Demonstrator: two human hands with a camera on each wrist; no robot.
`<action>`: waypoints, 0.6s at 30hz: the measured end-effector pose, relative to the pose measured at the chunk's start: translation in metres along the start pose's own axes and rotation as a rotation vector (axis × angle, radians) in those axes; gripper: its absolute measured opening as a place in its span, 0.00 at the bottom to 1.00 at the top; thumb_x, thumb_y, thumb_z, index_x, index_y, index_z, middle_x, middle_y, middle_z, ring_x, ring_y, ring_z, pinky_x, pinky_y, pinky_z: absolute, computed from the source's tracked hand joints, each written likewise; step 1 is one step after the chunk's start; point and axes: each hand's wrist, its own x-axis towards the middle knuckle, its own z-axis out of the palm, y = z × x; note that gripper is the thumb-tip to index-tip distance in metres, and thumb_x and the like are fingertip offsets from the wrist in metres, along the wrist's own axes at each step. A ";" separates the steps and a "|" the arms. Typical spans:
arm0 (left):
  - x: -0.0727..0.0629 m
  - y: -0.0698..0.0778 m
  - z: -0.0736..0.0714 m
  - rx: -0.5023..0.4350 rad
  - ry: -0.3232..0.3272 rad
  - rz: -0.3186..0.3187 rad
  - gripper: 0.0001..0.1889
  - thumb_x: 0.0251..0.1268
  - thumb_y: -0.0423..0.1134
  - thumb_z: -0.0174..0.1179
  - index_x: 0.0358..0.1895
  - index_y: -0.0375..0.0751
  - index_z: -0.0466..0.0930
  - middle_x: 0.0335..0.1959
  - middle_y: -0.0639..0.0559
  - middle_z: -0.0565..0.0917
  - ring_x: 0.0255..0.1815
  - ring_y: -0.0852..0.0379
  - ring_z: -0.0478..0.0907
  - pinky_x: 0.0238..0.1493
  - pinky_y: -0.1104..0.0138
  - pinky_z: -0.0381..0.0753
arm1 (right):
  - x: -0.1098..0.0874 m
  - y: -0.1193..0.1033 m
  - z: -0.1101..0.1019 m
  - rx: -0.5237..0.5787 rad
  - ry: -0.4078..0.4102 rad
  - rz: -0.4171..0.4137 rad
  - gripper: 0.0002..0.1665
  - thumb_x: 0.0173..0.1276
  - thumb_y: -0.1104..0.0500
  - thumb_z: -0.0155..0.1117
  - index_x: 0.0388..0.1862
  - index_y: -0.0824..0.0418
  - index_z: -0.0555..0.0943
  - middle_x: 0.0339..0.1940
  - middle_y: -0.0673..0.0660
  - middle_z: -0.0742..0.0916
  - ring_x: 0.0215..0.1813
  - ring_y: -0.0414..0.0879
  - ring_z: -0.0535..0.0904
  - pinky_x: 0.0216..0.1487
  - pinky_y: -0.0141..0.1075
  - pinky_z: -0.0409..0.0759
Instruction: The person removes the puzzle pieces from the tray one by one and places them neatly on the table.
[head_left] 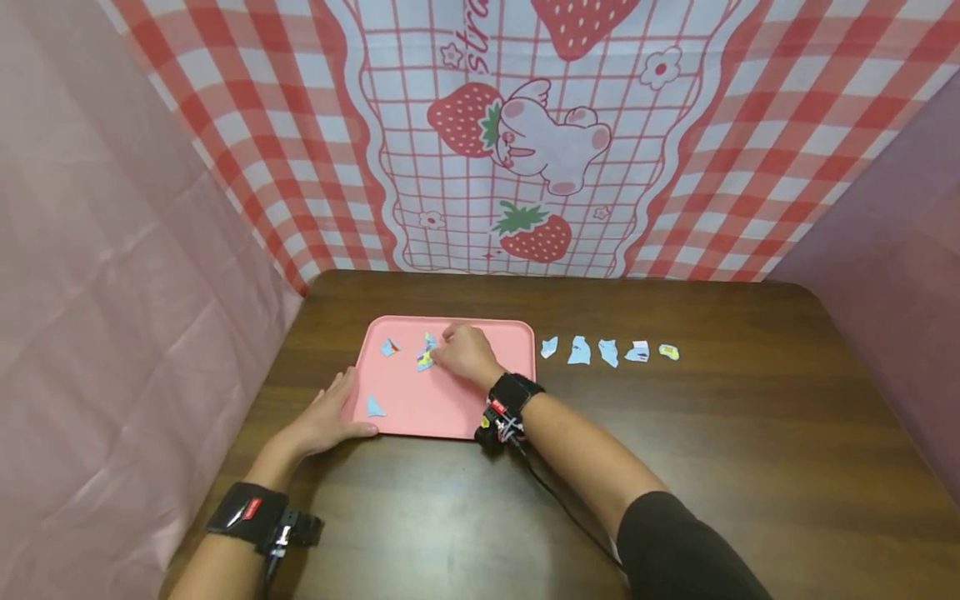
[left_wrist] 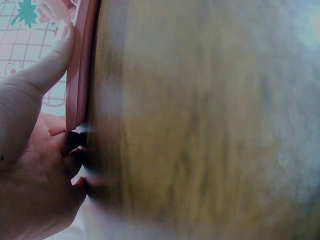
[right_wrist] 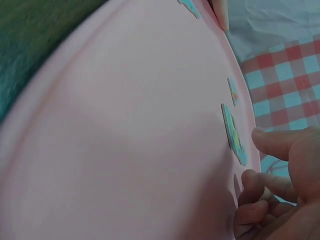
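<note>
In the head view, a pink tray [head_left: 442, 417] holds irregular light-blue puzzle pieces. My right hand [head_left: 468, 357] is over its middle, fingertips right beside a patterned cluster of pieces [head_left: 425, 353] with yellow on it. In the right wrist view the thumb and index finger are apart, the other fingers curled, and the cluster [right_wrist: 233, 135] lies flat just beyond the fingertips. My left hand [head_left: 324, 419] holds the tray's near left corner, thumb along the front edge and fingers along the left side. A plain blue piece [head_left: 376, 407] lies close to that corner.
A blue piece with red [head_left: 389, 347] lies on the tray's far left. Right of the tray, several loose pieces form a row on the wooden table [head_left: 720, 450], including a blue one [head_left: 579, 350] and a yellow-marked one [head_left: 669, 352]. A strawberry-print cloth [head_left: 540, 150] hangs behind.
</note>
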 end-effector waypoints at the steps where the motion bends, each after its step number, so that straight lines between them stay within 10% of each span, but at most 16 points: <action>1: 0.000 0.000 0.000 -0.002 0.000 0.001 0.62 0.59 0.54 0.72 0.77 0.20 0.37 0.78 0.23 0.43 0.79 0.29 0.35 0.73 0.34 0.35 | -0.001 -0.001 0.001 -0.004 -0.001 0.001 0.24 0.58 0.53 0.77 0.49 0.64 0.87 0.45 0.56 0.90 0.46 0.49 0.84 0.46 0.40 0.81; 8: 0.001 0.002 -0.001 -0.005 0.006 0.009 0.61 0.58 0.52 0.73 0.76 0.18 0.38 0.77 0.22 0.44 0.79 0.28 0.36 0.73 0.35 0.36 | -0.002 -0.009 0.006 -0.031 -0.039 -0.015 0.24 0.57 0.50 0.79 0.23 0.61 0.72 0.18 0.48 0.65 0.23 0.44 0.62 0.25 0.35 0.61; 15: 0.001 0.004 -0.001 -0.009 0.003 0.006 0.62 0.58 0.53 0.73 0.77 0.19 0.38 0.78 0.22 0.43 0.79 0.28 0.35 0.73 0.34 0.35 | 0.000 -0.013 0.011 -0.095 -0.047 0.031 0.36 0.57 0.47 0.78 0.60 0.64 0.82 0.38 0.55 0.87 0.35 0.44 0.78 0.46 0.40 0.82; 18: 0.000 0.003 -0.001 -0.014 0.001 0.000 0.62 0.58 0.53 0.73 0.77 0.20 0.37 0.78 0.22 0.43 0.79 0.28 0.35 0.73 0.35 0.35 | 0.001 -0.015 0.013 -0.116 -0.058 0.048 0.37 0.57 0.46 0.78 0.61 0.62 0.81 0.45 0.56 0.88 0.39 0.45 0.80 0.47 0.42 0.82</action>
